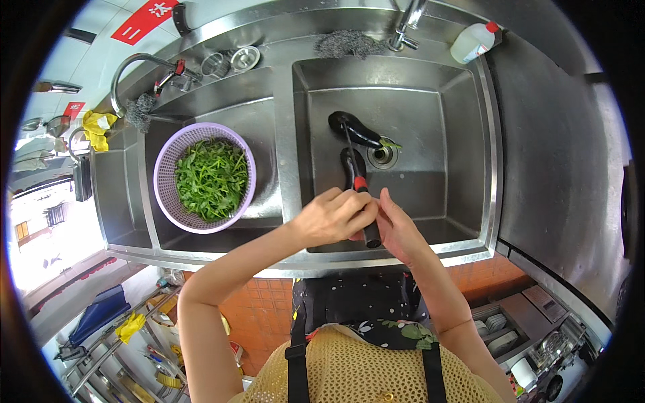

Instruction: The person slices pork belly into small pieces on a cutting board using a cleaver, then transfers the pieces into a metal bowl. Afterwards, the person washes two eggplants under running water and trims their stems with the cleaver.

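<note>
Both of my hands meet around the black handle of a kitchen knife (372, 234) over the right sink basin. My left hand (332, 216) has its fingers closed over the handle, just below its red collar. On the handle's other side, my right hand (403, 229) has its thumb raised; its fingers are mostly hidden, so its grip is unclear. The thin blade is seen nearly edge-on, pointing away from me. Beyond the hands, one glossy dark eggplant (360, 132) lies with its green stem by the drain (383, 156). A second eggplant (346, 160) is partly covered by the knife and my left hand.
A lilac plastic colander (161, 199) of leafy greens (211, 181) stands in the left basin. Behind are two faucets (403, 38) (121, 70), steel-wool scourers (347, 44) and a red-capped bottle (473, 43). A steel counter (549, 151) adjoins on the right.
</note>
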Demonstrator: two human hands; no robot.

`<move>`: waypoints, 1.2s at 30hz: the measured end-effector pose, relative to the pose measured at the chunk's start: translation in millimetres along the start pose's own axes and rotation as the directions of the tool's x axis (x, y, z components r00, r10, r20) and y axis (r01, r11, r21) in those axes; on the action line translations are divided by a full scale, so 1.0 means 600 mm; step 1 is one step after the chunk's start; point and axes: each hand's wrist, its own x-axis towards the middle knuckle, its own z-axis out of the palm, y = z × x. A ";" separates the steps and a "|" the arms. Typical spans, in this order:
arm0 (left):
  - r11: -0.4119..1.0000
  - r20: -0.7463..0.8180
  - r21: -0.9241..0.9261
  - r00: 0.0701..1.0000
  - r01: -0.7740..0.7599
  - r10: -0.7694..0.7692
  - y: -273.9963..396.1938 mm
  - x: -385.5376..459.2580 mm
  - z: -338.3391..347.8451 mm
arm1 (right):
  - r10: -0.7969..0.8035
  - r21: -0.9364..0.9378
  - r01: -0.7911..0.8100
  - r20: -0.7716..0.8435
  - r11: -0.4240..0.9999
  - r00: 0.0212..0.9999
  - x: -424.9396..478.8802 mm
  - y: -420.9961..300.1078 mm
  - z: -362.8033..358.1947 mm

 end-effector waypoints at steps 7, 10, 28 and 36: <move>0.987 0.052 -0.161 0.999 -0.008 0.017 0.090 0.015 0.155 | 0.095 0.306 0.022 -0.363 0.952 0.927 -0.038 0.061 -0.122; 0.974 0.043 -0.229 0.999 0.002 0.008 0.087 0.013 0.212 | 0.051 0.286 0.097 -0.472 0.953 0.880 -0.020 0.091 -0.173; 0.836 0.394 0.531 0.832 0.141 -0.390 -0.315 -0.048 0.612 | -0.135 -0.226 0.021 -0.506 0.974 0.852 -0.050 0.089 -0.302; 0.874 0.388 0.275 0.785 0.401 -0.483 -0.290 0.027 0.504 | -0.224 -0.415 0.012 -0.465 0.910 0.856 -0.064 0.063 -0.283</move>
